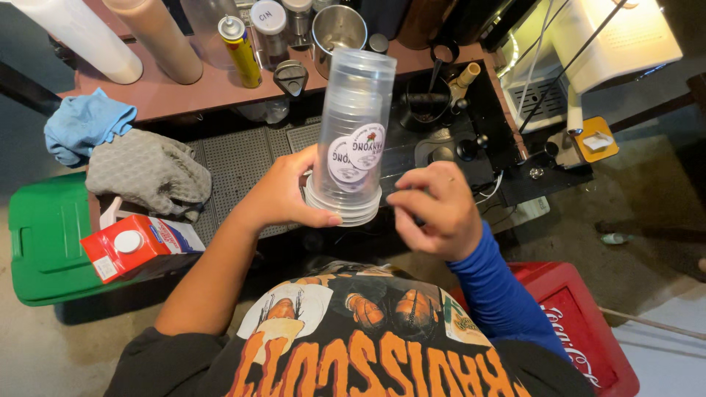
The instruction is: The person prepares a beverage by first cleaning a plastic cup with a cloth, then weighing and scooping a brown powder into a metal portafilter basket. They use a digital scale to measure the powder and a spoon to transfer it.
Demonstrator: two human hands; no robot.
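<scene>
Bar counter (184, 92) | cup stack (353, 132) upright, rims down | left hand (283, 195) grips rims | right hand (434, 209) curled, empty

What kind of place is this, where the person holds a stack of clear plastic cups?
Probably a drinks counter in a small café or bar. The left hand holds a stack of clear plastic cups, and the counter carries squeeze bottles, a metal shaker cup and a milk carton.

Two tall tubes (110, 37) far left run off the top edge. Green bin (44, 235) cut by left edge; red crate (581, 323) by the bottom edge. My left grip (283, 195) hides the cup stack's (353, 132) near rim. Count of nested cups unreadable.
</scene>
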